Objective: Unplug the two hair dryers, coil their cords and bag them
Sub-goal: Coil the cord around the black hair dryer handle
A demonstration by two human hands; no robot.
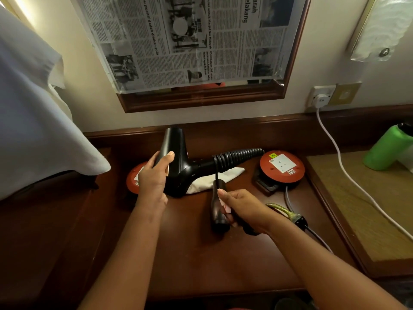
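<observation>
Both hands are busy above the dark wooden worktop (201, 260). Left hand (154, 177) curls round the barrel of a black hair dryer (178, 162), thumb on top. Right hand (243, 209) grips the dryer's black plug (218, 211). Coiled cord (237, 158) stretches away beyond the right hand, over a white cloth bag (214, 179). 1 red socket reel (282, 166) sits beyond that hand; another, half hidden, lies behind the left.
</observation>
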